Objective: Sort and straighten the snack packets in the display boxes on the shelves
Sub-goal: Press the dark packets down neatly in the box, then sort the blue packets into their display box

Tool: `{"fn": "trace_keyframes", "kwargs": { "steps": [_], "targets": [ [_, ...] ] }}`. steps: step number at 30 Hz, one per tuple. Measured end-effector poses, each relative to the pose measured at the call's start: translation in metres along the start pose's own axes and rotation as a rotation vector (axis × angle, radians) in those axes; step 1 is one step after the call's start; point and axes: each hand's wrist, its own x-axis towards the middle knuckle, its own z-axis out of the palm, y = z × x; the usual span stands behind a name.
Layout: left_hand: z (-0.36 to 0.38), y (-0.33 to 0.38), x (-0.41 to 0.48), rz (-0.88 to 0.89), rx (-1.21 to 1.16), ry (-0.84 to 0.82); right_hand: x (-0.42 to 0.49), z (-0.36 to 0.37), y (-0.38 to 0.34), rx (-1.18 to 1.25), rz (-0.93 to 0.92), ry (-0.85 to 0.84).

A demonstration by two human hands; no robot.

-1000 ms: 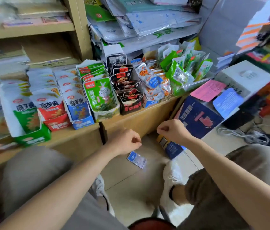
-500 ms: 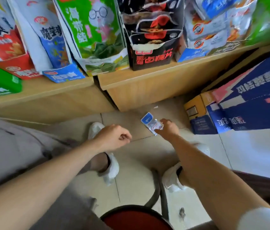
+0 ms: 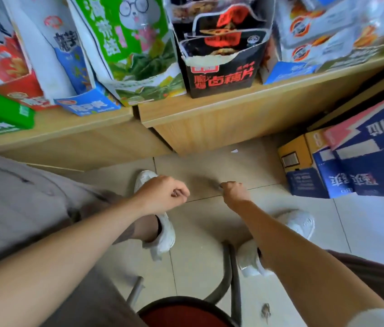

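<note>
- The snack packets [image 3: 221,24] stand upright in the display boxes [image 3: 219,76], lined along the front edge of the wooden shelf [image 3: 210,112].
- The right hand [image 3: 233,191] is low over the floor [image 3: 198,223] with its fingers curled. A grey sliver shows at the fingertips, and blur prevents telling what it grasps.
- The left hand [image 3: 162,194] is clenched, with nothing visible inside.
- The blue carton [image 3: 363,175] stands on the floor, right of the right hand.
</note>
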Motion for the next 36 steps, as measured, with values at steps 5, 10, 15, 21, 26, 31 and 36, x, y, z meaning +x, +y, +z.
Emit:
{"fn": "trace_keyframes", "kwargs": {
  "steps": [5,10,15,21,26,31,36],
  "targets": [
    [-0.029,0.054,-0.006,0.119,0.042,0.064,-0.047,-0.075,-0.004,0.332,0.003,-0.089],
    [-0.078,0.137,-0.031,0.333,0.043,0.222,-0.123,-0.172,0.004,0.374,-0.053,0.039],
    [-0.121,0.206,-0.069,0.456,0.043,0.472,-0.205,-0.280,0.015,0.546,-0.117,0.492],
    [-0.163,0.262,-0.091,0.582,0.265,0.724,-0.255,-0.386,0.018,0.806,-0.224,0.892],
    [-0.209,0.276,-0.043,0.499,0.459,0.789,-0.238,-0.429,0.012,0.823,-0.171,1.016],
    [-0.236,0.282,0.023,0.276,0.616,0.761,-0.202,-0.427,0.006,0.975,-0.094,0.977],
    [-0.254,0.274,0.041,0.311,0.532,0.862,-0.181,-0.425,0.012,1.118,-0.061,0.916]
  ]
}}
